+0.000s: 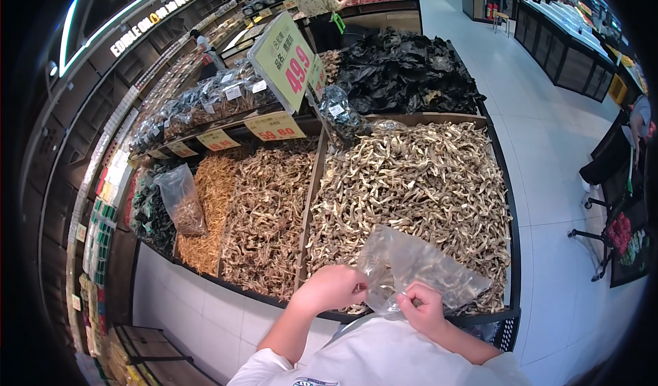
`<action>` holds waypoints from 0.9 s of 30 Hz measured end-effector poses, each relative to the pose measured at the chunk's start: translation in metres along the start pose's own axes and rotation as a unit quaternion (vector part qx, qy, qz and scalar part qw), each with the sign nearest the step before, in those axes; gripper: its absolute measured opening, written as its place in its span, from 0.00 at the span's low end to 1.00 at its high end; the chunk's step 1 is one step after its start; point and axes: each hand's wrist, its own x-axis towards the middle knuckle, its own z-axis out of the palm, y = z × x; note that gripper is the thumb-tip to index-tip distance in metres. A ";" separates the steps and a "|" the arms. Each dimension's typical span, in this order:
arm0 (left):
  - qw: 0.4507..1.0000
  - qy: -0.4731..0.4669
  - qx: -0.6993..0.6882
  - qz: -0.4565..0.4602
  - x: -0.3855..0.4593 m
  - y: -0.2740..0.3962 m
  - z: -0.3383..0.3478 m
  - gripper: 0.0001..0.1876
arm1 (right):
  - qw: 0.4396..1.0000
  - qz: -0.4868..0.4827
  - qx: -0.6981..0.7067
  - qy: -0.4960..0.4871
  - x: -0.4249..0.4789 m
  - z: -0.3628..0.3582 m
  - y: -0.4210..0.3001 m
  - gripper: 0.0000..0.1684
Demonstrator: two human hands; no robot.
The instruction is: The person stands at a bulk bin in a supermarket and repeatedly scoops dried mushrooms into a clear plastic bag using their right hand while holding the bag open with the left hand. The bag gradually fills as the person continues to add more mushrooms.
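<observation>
Both of my hands hold a clear plastic bag [421, 262] in front of my chest, over the near edge of a bin of dried mushroom pieces [411, 180]. My left hand [334, 287] grips the bag's left edge, its fingers curled. Lower on the bag, my right hand [422, 303] pinches the plastic between thumb and fingers. The bag spreads to the right above the pale dried pieces, which show through it; whether any lie inside I cannot tell.
Left of a wooden divider [311, 206] lie brown dried mushrooms [267, 216], orange strands [211, 206] and a partly filled bag [185, 203]. Black dried fungus [406, 72] fills the far bin. A price sign [285, 59] stands upright. People are farther off; a cart [629, 237] is at right.
</observation>
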 end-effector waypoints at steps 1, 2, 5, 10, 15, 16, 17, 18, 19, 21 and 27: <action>0.999 -0.008 0.042 -0.011 0.006 0.005 0.002 0.13 | 1.000 0.000 -0.005 0.003 0.000 -0.002 0.000 0.15; 0.998 -0.007 0.065 -0.018 0.012 0.010 0.005 0.13 | 1.000 0.000 -0.006 0.003 0.000 -0.003 -0.002 0.15; 0.995 0.044 0.087 0.021 0.022 0.023 0.015 0.13 | 1.000 -0.003 -0.006 -0.005 0.000 -0.002 -0.006 0.15; 0.984 0.129 0.013 0.124 0.037 0.029 0.006 0.13 | 1.000 0.006 -0.008 0.008 -0.004 -0.005 -0.002 0.15; 0.960 0.247 -0.130 0.000 0.064 -0.029 -0.005 0.12 | 1.000 0.010 -0.003 0.016 -0.005 -0.006 0.004 0.15; 0.950 0.282 -0.128 -0.048 0.073 -0.047 0.000 0.12 | 1.000 0.011 -0.002 0.013 -0.005 -0.005 0.004 0.15; 0.935 0.316 -0.125 -0.096 0.083 -0.067 0.007 0.12 | 1.000 0.012 -0.001 0.010 -0.005 -0.004 0.005 0.15; 0.935 0.315 -0.094 -0.130 0.093 -0.088 0.012 0.13 | 1.000 0.013 -0.002 0.009 -0.004 -0.004 0.004 0.15; 0.935 0.309 -0.067 -0.159 0.102 -0.109 0.020 0.13 | 1.000 0.012 0.001 0.006 -0.002 -0.003 0.002 0.15; 0.927 0.319 -0.046 -0.192 0.124 -0.144 0.036 0.13 | 1.000 0.014 0.003 0.005 0.001 -0.004 0.000 0.15; 0.889 0.340 -0.121 -0.280 0.170 -0.174 0.055 0.15 | 0.998 0.053 0.001 -0.015 0.002 -0.010 -0.002 0.13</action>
